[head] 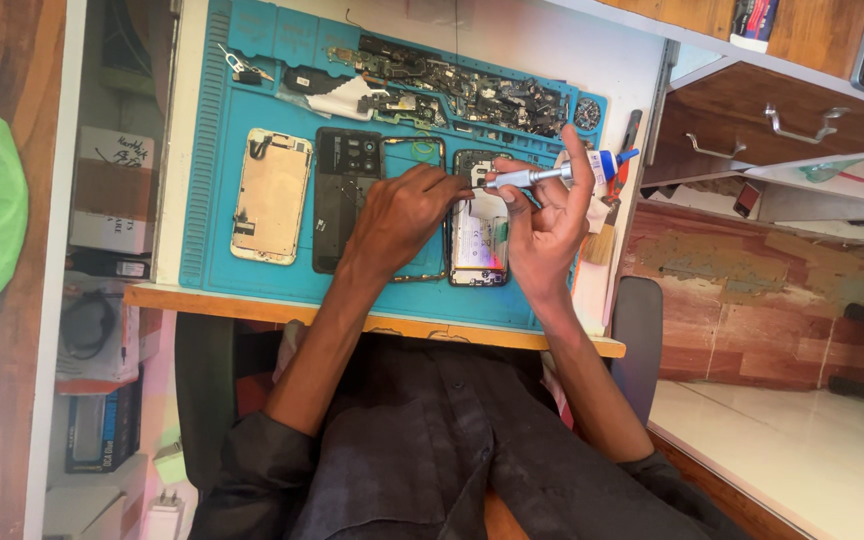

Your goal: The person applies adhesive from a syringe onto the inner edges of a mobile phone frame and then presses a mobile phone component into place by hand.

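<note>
An opened phone [479, 240] with its insides showing lies on the blue work mat [252, 280]. My right hand [544, 225] grips a slim silver screwdriver [527, 178] with a blue end cap, its tip pointing left over the phone's upper part. My left hand [400, 212] rests just left of the phone, fingers curled and touching its top edge near the screwdriver tip. A thin phone frame [414, 150] is partly hidden beneath my left hand.
Left on the mat lie a pale phone screen panel [271, 195] and a black phone back [346, 195]. Several loose dark parts [472, 92] fill the mat's far trays. Tweezers [242, 64] sit far left. A brush [600, 243] lies right; open drawers [782, 130] stand beyond.
</note>
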